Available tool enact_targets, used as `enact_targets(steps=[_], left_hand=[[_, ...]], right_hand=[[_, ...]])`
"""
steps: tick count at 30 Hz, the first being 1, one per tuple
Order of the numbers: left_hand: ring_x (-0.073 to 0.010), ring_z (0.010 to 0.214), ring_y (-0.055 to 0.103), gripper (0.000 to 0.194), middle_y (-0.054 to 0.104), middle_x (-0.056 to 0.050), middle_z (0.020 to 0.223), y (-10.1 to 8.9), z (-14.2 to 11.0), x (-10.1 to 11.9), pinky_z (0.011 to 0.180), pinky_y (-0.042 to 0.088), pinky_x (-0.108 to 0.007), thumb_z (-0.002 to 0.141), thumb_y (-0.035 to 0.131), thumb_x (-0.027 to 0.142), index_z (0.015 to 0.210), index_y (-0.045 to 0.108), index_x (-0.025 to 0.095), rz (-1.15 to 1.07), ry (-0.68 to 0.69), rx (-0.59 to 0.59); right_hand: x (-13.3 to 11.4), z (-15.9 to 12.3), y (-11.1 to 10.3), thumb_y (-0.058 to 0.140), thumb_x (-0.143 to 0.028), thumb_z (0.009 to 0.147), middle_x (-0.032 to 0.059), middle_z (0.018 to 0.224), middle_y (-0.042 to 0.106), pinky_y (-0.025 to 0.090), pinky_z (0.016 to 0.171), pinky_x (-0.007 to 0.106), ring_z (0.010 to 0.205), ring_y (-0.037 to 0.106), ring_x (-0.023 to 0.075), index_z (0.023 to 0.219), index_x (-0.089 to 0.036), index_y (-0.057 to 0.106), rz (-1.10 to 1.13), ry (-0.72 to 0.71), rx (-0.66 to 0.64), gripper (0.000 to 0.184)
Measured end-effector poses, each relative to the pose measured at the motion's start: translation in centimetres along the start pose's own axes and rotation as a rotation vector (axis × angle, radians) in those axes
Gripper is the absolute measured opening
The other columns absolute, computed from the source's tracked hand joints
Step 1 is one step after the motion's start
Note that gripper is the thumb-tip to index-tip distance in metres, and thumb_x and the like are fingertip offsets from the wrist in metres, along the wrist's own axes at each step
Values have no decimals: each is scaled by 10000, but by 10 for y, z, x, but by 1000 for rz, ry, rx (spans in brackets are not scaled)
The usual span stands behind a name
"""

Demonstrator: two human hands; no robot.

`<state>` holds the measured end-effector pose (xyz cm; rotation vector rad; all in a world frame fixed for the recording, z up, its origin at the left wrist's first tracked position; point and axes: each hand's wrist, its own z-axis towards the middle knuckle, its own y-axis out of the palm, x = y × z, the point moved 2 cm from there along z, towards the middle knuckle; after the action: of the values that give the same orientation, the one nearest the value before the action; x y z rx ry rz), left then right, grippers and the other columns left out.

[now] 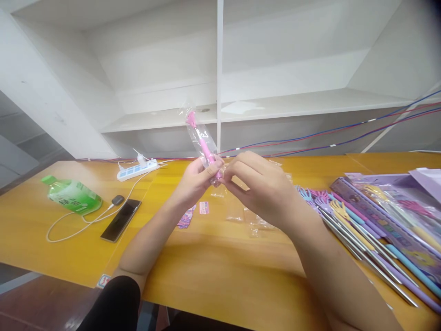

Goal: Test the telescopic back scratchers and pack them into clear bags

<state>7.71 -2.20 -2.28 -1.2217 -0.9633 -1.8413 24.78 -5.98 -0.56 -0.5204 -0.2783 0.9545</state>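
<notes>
A pink back scratcher (206, 148) with a small hand-shaped head stands tilted inside a clear plastic sleeve (192, 138). My left hand (200, 177) is closed round its lower part, thumb on top. At the bottom end of the sleeve, my right hand (257, 181) pinches with thumb and forefinger, close beside the left thumb; the plastic there is too small to make out clearly. Below the hands lie a stack of small printed cards (186, 218) and one single card (204, 208). Several clear plastic sleeves (255, 220) lie under my right hand.
At the right lie several back scratchers (365, 230) beside a purple box (389, 216) holding more in plastic. To the left are a green bottle (74, 195), a phone (121, 220), a cable and a power strip (137, 170). White shelving (155, 110) rises behind the table.
</notes>
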Motion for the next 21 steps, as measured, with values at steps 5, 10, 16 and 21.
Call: enact_targets(steps=[5, 10, 16, 21], left_hand=[[-98, 705, 484, 367, 535, 3, 780, -4, 1, 7, 671, 415, -233, 937, 819, 445, 806, 637, 154, -5, 25, 10], [-108, 701, 530, 352, 548, 0, 729, -13, 2, 15, 646, 455, -224, 877, 871, 435, 789, 688, 147, -60, -29, 90], [-91, 673, 518, 340, 552, 0, 757, -15, 4, 14, 612, 460, -214, 885, 865, 440, 837, 723, 135, -74, -52, 65], [-91, 708, 564, 326, 637, -22, 820, -17, 5, 11, 645, 465, -211, 899, 855, 433, 879, 727, 133, -44, -12, 38]], right_hand=[[5, 2, -2, 656, -201, 1033, 68, 1006, 679, 522, 822, 334, 941, 617, 185, 1045, -193, 614, 60, -78, -15, 43], [8, 1, -13, 790, -379, 963, 143, 1413, 620, 553, 1024, 434, 1278, 609, 267, 1319, -233, 622, 133, -173, -156, 419], [5, -1, -10, 604, -38, 983, 59, 1360, 695, 537, 945, 407, 1180, 626, 227, 1124, -256, 683, 11, -198, -107, 271], [6, -1, -5, 636, -52, 995, 41, 1242, 757, 542, 945, 379, 1147, 661, 207, 1081, -206, 657, 96, -245, -74, 178]])
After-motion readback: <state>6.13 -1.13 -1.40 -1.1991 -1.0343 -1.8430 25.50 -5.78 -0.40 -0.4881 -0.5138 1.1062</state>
